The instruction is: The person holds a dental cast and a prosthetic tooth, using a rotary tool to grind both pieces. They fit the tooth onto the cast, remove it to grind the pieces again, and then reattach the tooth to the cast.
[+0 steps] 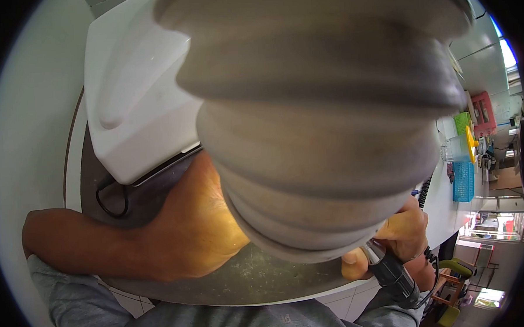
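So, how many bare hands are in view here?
2: the left hand near the glossy white plastic casing, the right hand gripping the black-and-silver cylindrical handpiece. The big ribbed grey tube hides parts of both, perhaps more.

Above the left hand (pixel 200 224), the housing (pixel 135 81) looks like smooth, glossy white plastic. The surface (pixel 261 277) under that hand is dark and matt, with pale specks and scuffs. Between the hands, the ribbed hood (pixel 331 137) has a dull grey sheen—metal or plastic, hard to tell. In the right hand (pixel 402 233), the tool (pixel 395 277) pairs a shiny metal collar with a dark, plastic-looking body—ridged along its length. The sleeve (pixel 75 300) below the left hand is soft-looking, matt grey cloth.
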